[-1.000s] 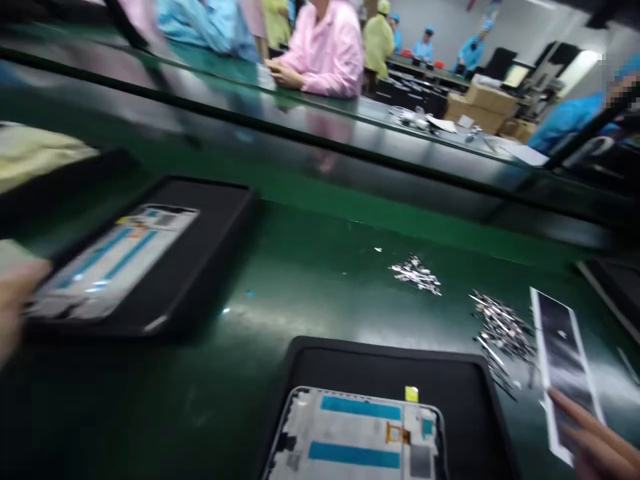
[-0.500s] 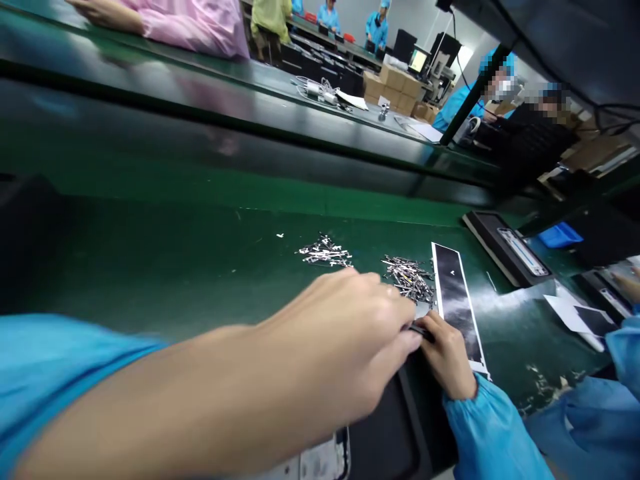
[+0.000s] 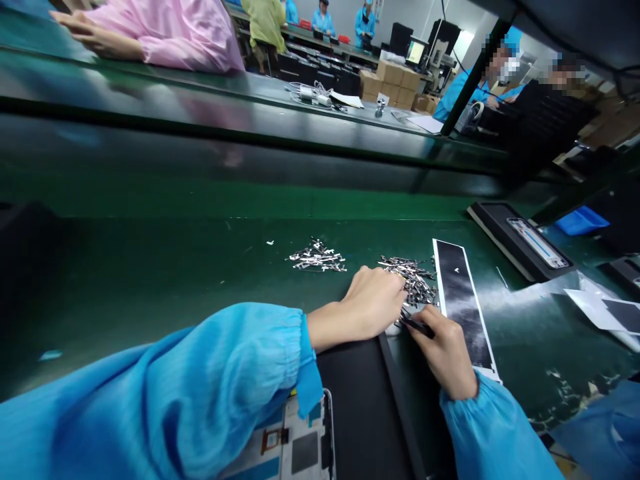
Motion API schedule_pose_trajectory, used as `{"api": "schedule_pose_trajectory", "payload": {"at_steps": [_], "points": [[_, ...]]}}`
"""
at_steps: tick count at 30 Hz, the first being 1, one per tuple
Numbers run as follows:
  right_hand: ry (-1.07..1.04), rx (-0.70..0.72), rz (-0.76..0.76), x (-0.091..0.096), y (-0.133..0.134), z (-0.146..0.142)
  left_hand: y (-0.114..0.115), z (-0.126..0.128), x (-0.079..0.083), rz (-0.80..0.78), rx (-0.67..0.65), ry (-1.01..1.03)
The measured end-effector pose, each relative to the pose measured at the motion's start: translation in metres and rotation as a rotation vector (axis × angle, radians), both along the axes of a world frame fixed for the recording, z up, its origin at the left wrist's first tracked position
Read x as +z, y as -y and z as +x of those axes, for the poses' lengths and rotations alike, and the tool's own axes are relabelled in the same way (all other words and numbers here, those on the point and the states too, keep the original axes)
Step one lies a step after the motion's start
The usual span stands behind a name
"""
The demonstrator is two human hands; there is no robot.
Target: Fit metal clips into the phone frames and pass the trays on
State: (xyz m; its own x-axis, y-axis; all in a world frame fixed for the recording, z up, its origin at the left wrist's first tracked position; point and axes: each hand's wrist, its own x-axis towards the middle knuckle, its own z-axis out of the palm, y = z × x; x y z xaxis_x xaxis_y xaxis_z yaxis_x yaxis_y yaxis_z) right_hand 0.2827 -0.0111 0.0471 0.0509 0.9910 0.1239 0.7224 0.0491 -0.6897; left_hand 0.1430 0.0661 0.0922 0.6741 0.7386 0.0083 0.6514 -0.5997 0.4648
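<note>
My left hand (image 3: 367,303) reaches across in a blue sleeve, fingers curled at the near edge of a heap of small metal strips (image 3: 413,280). My right hand (image 3: 445,353) sits just beside it, pinching a thin dark piece between fingers and thumb. Both hands meet at the far right corner of a black tray (image 3: 370,413). A white phone frame (image 3: 295,450) lies in that tray, partly under my left sleeve. A second heap of metal strips (image 3: 317,257) lies further left on the green belt.
A long black strip with white border (image 3: 463,307) lies right of the hands. Another black tray with a phone frame (image 3: 520,240) stands at the right, with a blue bin (image 3: 580,220) behind. Other workers stand at the far benches; cardboard boxes (image 3: 395,83) are behind.
The view swung right, off the left tray. My left hand crossed from the left edge to the right-hand strip heap, then drew further from the camera; my right hand moved there off the black strip.
</note>
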Motion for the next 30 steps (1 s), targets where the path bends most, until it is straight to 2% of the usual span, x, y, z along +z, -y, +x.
{"api": "schedule_pose_trajectory", "payload": {"at_steps": [8, 12, 15, 20, 23, 26, 30], "points": [[-0.298, -0.13, -0.127, 0.017, 0.009, 0.004, 0.006, -0.004, -0.002, -0.126, 0.008, 0.12], [-0.487, -0.229, -0.142, 0.018, 0.012, 0.002, 0.007, -0.003, -0.001, -0.319, 0.031, 0.277], [-0.648, -0.272, -0.158, 0.024, 0.015, -0.003, 0.009, -0.003, 0.003, -0.525, -0.015, 0.429], [-0.91, -0.243, -0.241, 0.038, 0.02, -0.013, 0.015, -0.006, 0.012, -0.792, -0.029, 0.623], [-1.072, -0.205, -0.3, 0.043, 0.024, -0.018, 0.019, -0.011, 0.018, -1.012, -0.022, 0.791], [-1.234, -0.135, -0.352, 0.047, 0.028, -0.022, 0.024, -0.015, 0.025, -1.174, 0.029, 0.888], [-1.175, -0.13, -0.334, 0.051, 0.035, -0.025, 0.031, -0.017, 0.031, -1.223, 0.165, 0.941]]}}
